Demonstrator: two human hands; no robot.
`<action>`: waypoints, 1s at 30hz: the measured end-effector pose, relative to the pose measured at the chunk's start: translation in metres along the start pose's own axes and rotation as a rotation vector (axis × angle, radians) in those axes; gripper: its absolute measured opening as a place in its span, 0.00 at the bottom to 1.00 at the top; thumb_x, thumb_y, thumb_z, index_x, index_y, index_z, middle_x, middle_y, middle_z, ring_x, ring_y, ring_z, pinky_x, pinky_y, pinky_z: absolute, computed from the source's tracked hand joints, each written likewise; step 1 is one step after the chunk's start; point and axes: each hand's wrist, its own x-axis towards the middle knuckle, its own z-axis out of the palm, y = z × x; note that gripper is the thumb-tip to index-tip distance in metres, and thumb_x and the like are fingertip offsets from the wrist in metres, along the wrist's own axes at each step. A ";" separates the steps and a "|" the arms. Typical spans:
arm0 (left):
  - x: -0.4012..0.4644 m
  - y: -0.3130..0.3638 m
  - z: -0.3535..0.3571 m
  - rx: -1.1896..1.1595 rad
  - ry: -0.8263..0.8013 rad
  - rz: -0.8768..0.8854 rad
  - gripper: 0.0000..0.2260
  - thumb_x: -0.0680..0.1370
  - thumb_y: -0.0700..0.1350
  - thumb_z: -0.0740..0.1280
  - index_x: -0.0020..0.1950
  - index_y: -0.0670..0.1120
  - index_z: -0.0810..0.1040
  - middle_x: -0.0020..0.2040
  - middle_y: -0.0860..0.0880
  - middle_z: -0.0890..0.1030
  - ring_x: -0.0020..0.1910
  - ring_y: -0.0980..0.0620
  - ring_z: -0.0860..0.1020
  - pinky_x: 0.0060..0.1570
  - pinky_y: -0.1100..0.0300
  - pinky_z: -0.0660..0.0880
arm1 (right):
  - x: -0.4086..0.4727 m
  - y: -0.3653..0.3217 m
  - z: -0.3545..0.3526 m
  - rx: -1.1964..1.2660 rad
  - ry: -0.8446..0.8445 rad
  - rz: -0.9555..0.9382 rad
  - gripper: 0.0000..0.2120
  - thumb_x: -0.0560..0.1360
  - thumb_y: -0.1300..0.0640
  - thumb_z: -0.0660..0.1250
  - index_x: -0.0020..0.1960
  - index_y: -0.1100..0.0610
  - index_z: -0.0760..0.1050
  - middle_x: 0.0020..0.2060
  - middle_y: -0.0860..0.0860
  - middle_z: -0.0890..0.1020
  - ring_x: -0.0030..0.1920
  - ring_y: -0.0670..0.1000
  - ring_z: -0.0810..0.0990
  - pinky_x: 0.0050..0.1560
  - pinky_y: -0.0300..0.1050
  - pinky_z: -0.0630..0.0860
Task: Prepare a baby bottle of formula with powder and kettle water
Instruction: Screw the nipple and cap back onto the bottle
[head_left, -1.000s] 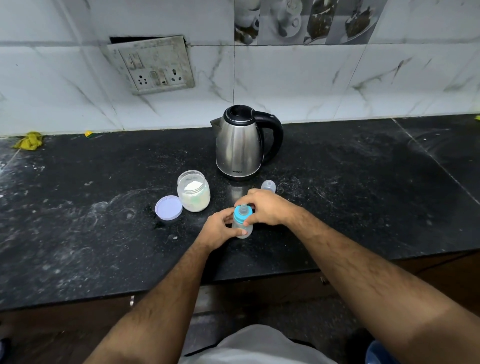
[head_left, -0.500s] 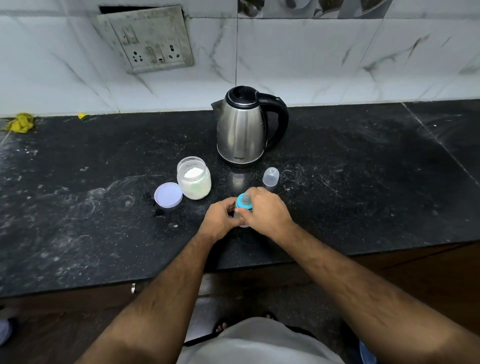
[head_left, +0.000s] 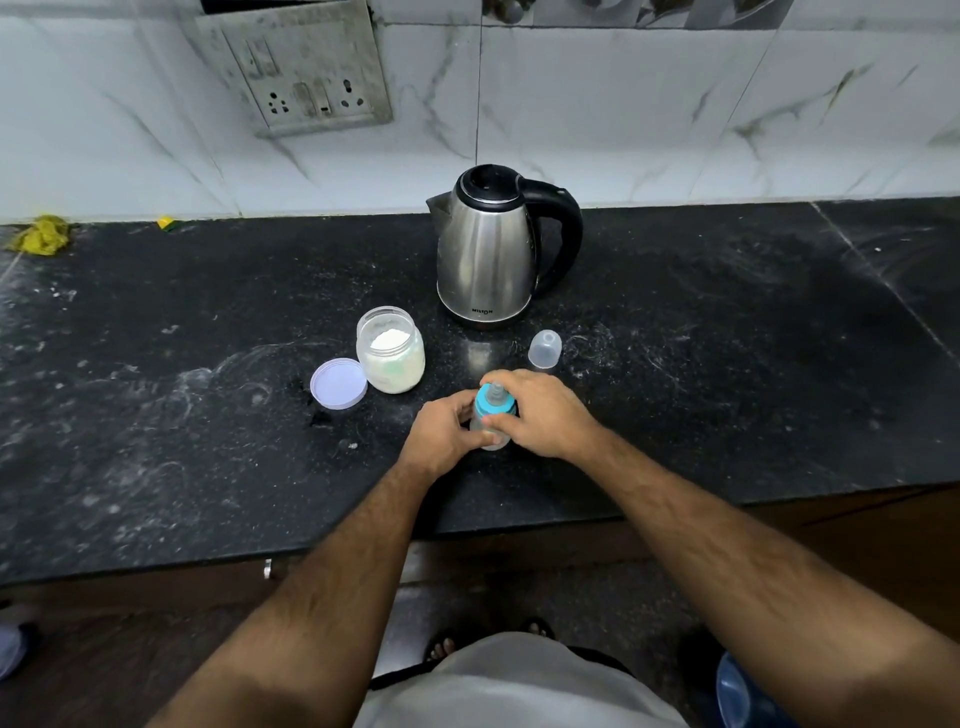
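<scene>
A small baby bottle (head_left: 493, 410) with a blue collar and clear teat stands on the black counter (head_left: 727, 364) near its front edge. My left hand (head_left: 444, 434) grips the bottle's body from the left. My right hand (head_left: 545, 410) curls round the blue collar from the right. Behind the bottle stands a steel kettle (head_left: 488, 254) with a black handle and closed lid. An open jar of white powder (head_left: 390, 356) sits to the left, its lilac lid (head_left: 338, 383) lying beside it. The bottle's clear cap (head_left: 545, 348) rests behind my right hand.
A white marble-tiled wall with a socket plate (head_left: 306, 73) rises behind the counter. A yellow cloth (head_left: 41, 236) lies at the far left by the wall. Below the counter edge are brown cabinet fronts and my feet on the floor.
The camera has tilted down and closer. Both hands have stayed on the bottle, the right hand shifting round the blue collar. The clear cap behind it has come into full view.
</scene>
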 end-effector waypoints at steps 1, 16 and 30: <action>0.000 0.000 0.000 0.007 0.001 0.003 0.23 0.67 0.40 0.79 0.61 0.47 0.80 0.53 0.53 0.86 0.55 0.56 0.83 0.64 0.52 0.76 | -0.002 -0.002 0.006 0.012 0.050 0.026 0.18 0.72 0.44 0.69 0.60 0.47 0.73 0.52 0.49 0.81 0.54 0.53 0.79 0.55 0.52 0.75; -0.006 0.006 0.004 0.006 0.047 -0.007 0.24 0.67 0.41 0.80 0.62 0.47 0.80 0.53 0.54 0.86 0.53 0.61 0.82 0.57 0.64 0.75 | 0.000 0.000 -0.002 0.031 0.024 0.037 0.16 0.72 0.48 0.71 0.59 0.48 0.75 0.49 0.45 0.83 0.50 0.50 0.80 0.50 0.51 0.77; -0.007 0.010 0.000 0.000 0.018 -0.025 0.29 0.65 0.42 0.81 0.65 0.49 0.79 0.58 0.55 0.84 0.59 0.59 0.80 0.67 0.52 0.74 | 0.002 0.015 -0.015 0.203 -0.069 0.047 0.33 0.72 0.59 0.71 0.75 0.53 0.64 0.38 0.45 0.76 0.40 0.45 0.76 0.50 0.45 0.75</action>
